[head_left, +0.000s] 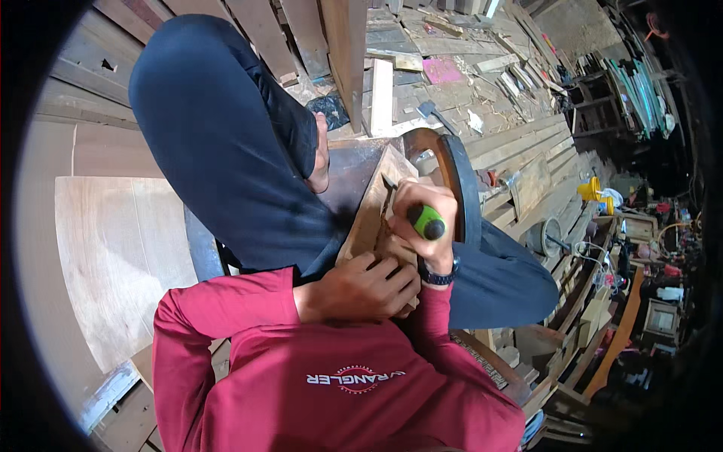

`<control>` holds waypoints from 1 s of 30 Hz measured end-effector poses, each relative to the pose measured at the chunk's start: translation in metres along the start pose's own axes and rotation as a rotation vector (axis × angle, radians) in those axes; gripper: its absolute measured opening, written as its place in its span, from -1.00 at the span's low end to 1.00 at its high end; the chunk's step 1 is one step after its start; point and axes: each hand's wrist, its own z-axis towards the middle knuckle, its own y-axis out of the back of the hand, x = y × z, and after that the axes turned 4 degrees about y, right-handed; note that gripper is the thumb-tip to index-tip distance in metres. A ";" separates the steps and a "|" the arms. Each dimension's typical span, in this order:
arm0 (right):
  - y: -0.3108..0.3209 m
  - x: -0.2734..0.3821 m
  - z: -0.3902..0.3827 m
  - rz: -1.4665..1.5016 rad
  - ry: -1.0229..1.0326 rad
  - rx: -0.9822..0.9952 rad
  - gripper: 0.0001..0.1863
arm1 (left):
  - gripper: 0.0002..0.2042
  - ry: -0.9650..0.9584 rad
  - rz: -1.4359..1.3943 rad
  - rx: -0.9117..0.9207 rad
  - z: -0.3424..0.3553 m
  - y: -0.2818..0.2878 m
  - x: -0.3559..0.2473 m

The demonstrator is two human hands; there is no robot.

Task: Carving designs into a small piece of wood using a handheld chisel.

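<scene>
My right hand (425, 211), with a dark watch at its wrist, is closed round a tool with a green and black handle (428, 223). Its handle end points up, and my fingers hide much of its shaft. A dark pointed tip (388, 182) shows beside those fingers, over a pale wooden block (366, 220); whether it belongs to the same tool I cannot tell. A dark groove or line runs along the block's face. My left hand (365, 288) grips the block's near end, fingers curled over it. The block slants away between my legs, its far end over a brown seat (350, 162).
A light wooden panel (113, 256) stands at the left. Planks and scraps cover the floor beyond, with a dark-headed hand tool (428, 110) and a pink sheet (443, 71). A curved wooden arm (450, 169) rises right of the block. Yellow containers (590, 188) and clutter lie far right.
</scene>
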 end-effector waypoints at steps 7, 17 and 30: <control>0.000 -0.004 0.006 0.020 -0.028 0.047 -0.82 | -0.76 0.016 -0.053 -0.024 -0.001 -0.002 -0.001; 0.000 -0.002 0.003 -0.014 -0.015 0.035 -0.78 | -0.76 0.011 -0.020 -0.020 0.002 -0.002 0.004; 0.006 0.009 0.005 0.124 0.028 0.050 -0.79 | -0.75 0.024 -0.074 -0.071 0.000 -0.003 0.000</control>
